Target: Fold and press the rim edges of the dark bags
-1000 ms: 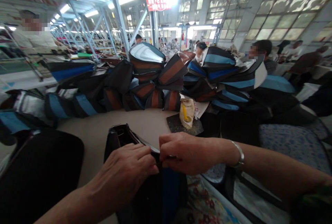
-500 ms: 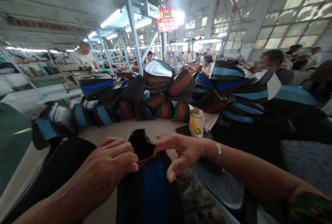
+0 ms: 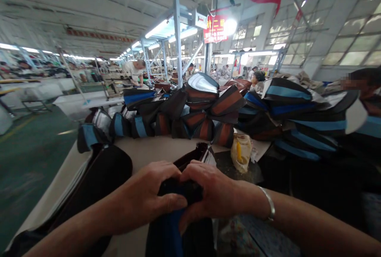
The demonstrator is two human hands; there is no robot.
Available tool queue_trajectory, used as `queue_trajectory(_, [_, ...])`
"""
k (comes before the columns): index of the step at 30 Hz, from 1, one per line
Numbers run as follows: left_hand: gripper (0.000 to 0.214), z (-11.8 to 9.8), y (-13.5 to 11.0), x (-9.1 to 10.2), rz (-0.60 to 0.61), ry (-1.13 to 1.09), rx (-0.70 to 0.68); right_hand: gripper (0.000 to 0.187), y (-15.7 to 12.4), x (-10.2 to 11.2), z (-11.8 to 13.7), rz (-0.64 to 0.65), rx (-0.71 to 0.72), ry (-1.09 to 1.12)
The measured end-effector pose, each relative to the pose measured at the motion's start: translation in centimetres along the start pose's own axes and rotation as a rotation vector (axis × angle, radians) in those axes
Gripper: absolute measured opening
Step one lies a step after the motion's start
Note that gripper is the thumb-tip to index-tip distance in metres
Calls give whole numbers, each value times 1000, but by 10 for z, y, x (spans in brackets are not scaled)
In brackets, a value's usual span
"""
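A black bag with a blue stripe [image 3: 171,231] lies on the beige table [image 3: 154,151] right in front of me. My left hand [image 3: 149,195] is closed over its top edge from the left. My right hand [image 3: 210,193], with a silver bangle on the wrist, grips the same edge from the right, its fingers curled round the fabric. The two hands touch each other at the middle of the bag. The bag's open mouth [image 3: 193,157] shows just beyond my fingers.
A long heap of black, blue and brown striped bags [image 3: 226,106] runs across the back of the table. A crumpled yellowish plastic bag [image 3: 241,151] sits on a dark mat. A black bag [image 3: 98,177] lies at my left. Other workers sit behind.
My hands have come together and clamped over the bag's top edge; half a second ago the right fingers were spread. My view has swung to the left.
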State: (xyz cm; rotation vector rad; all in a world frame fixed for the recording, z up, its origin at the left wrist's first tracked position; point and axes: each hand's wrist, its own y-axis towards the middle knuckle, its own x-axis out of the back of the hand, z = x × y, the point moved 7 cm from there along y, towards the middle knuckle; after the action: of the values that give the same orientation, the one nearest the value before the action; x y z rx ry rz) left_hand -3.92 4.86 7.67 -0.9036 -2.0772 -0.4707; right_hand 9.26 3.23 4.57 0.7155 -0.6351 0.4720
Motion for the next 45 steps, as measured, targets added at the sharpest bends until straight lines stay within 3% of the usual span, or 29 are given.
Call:
queue_trajectory(4, [17, -1, 10, -20, 40, -138, -67, 84, -13, -6, -12, -12, -109, 208])
queue_trajectory(9, [18, -3, 11, -25, 50, -237, -107, 97, -23, -9, -30, 6, -239, 447])
queue_trajectory(11, [16, -3, 11, -27, 60, -243, -89, 89, -25, -9, -33, 38, -262, 505])
queue_trajectory(17, [13, -2, 12, -31, 88, -218, -40, 44, -28, -3, -24, 102, -214, 543])
queue_trajectory(22, [15, -1, 13, -35, 122, -234, 6, 29, -29, -1, -22, 124, -177, 638])
queue_trajectory(25, [16, 2, 13, -37, 130, -234, 14, 23, -30, 0, -21, 106, -100, 559])
queue_trajectory(30, [15, 7, 11, -40, 139, -262, 3, 8, -33, 1, -10, -51, 107, 139])
queue_trajectory(33, [14, 7, 10, -40, 128, -257, -7, 6, -33, -3, -9, -53, 81, 71])
queue_trajectory(36, [16, 8, 10, -40, 114, -243, 4, 9, -32, -5, -15, -8, -43, 255])
queue_trajectory(39, [16, 11, 11, -42, 109, -243, 20, 24, -32, -6, -20, 38, -129, 458])
queue_trajectory(42, [15, 13, 11, -43, 110, -266, 28, 37, -33, -7, -24, 30, -170, 513])
queue_trajectory(45, [15, 15, 11, -44, 113, -280, 40, 38, -33, -12, -28, 32, -198, 550])
